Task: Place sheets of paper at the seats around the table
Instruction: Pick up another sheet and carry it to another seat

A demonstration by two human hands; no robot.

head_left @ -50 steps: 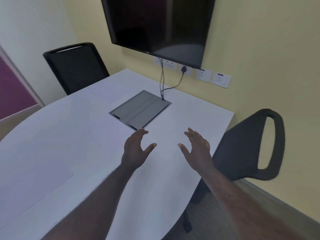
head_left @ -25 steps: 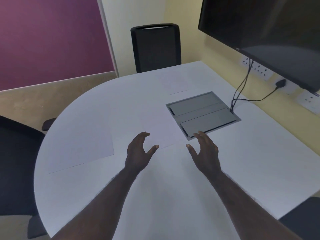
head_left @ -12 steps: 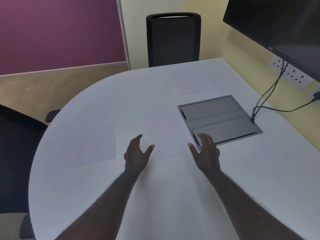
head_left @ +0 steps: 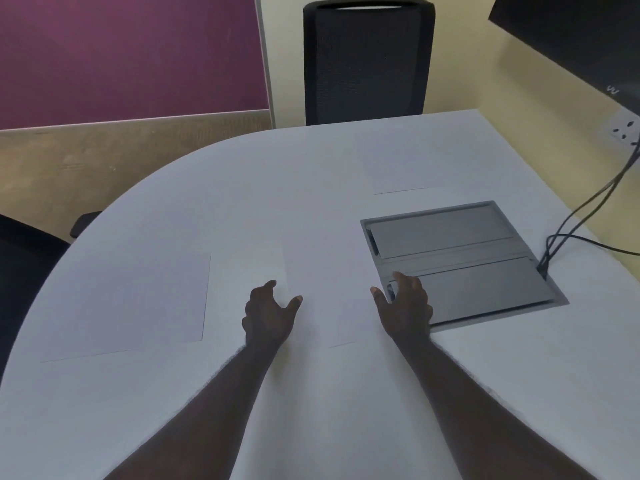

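Three white sheets lie flat on the white table [head_left: 311,393]. One sheet [head_left: 138,303] is at the left, by the left chair [head_left: 20,271]. A second sheet [head_left: 394,168] lies in front of the far chair [head_left: 367,60]. A third sheet [head_left: 329,289] sits in the middle, between my hands. My left hand [head_left: 270,315] hovers at its left edge, fingers spread, holding nothing. My right hand [head_left: 405,306] hovers at its right edge, partly over the grey panel, also holding nothing.
A grey recessed cable panel [head_left: 460,261] is set into the table at the right, with black cables [head_left: 581,216] running up to wall sockets [head_left: 623,128]. A dark screen [head_left: 581,39] hangs on the yellow wall. A maroon partition [head_left: 128,53] stands at the back left.
My view has swung left from the right chair toward the far chair and left seat. Both hands stay open and spread, now on either side of the middle sheet.
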